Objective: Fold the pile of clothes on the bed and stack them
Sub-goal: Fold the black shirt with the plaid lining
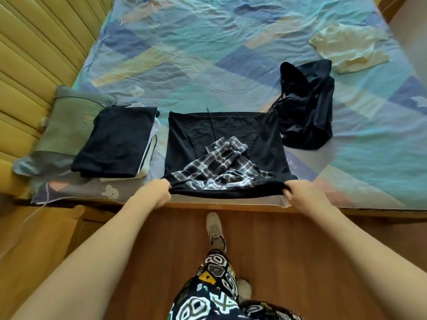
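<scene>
A black garment (231, 130) lies spread flat at the bed's near edge, with a crumpled black-and-white plaid piece (221, 165) on top of it. My left hand (159, 192) grips the garment's near left corner. My right hand (300, 192) grips its near right corner. To the left sits a stack of folded clothes (115, 142), black on top with white beneath. A crumpled black garment (305, 107) lies to the right, touching the spread one's far right corner. A pale yellow garment (349, 47) lies unfolded at the far right.
The bed (184, 54) has a wrinkled blue patchwork sheet. A grey-green pillow (69, 121) lies under the stack by the padded yellow headboard (34, 54). The wooden bed edge (231, 206) runs below my hands. I stand on a wooden floor (161, 250).
</scene>
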